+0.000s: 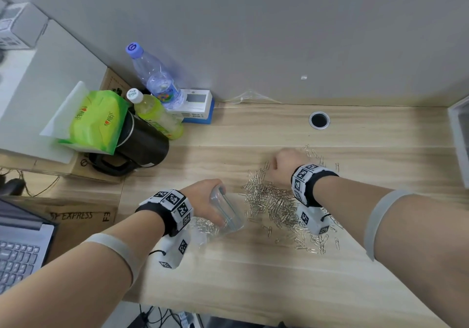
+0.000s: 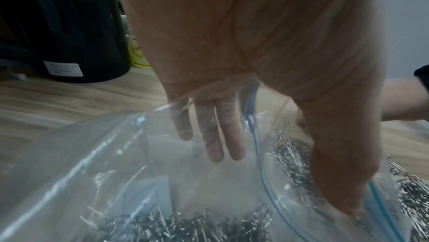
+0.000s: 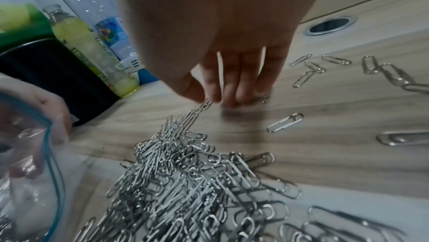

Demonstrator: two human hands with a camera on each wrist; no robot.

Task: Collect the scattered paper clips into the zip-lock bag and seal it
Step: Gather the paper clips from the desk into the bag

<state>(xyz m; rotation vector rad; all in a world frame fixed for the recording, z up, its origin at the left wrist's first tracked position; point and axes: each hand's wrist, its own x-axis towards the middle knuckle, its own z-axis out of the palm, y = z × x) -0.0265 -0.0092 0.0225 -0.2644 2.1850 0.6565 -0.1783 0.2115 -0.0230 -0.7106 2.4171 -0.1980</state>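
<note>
A clear zip-lock bag (image 1: 203,228) with a blue zip strip lies on the wooden desk (image 1: 253,277), and several silver clips are inside it. My left hand (image 1: 215,204) grips the bag's mouth and holds it agape: fingers (image 2: 216,136) behind the plastic, thumb on the zip edge. The bag (image 2: 104,163) fills the left wrist view. Right of it spreads a dense pile of paper clips (image 1: 274,206). My right hand (image 1: 281,163) is at the pile's far edge, fingertips (image 3: 241,95) down on the desk, thumb and forefinger pinching the end of a clip (image 3: 205,104) from the pile (image 3: 185,181).
A black kettle (image 1: 142,145), a yellow-green bottle (image 1: 157,117), a water bottle (image 1: 154,76) and a green tissue pack (image 1: 96,119) crowd the back left. A laptop (image 1: 20,251) is at the near left. A cable hole (image 1: 319,120) sits beyond the clips.
</note>
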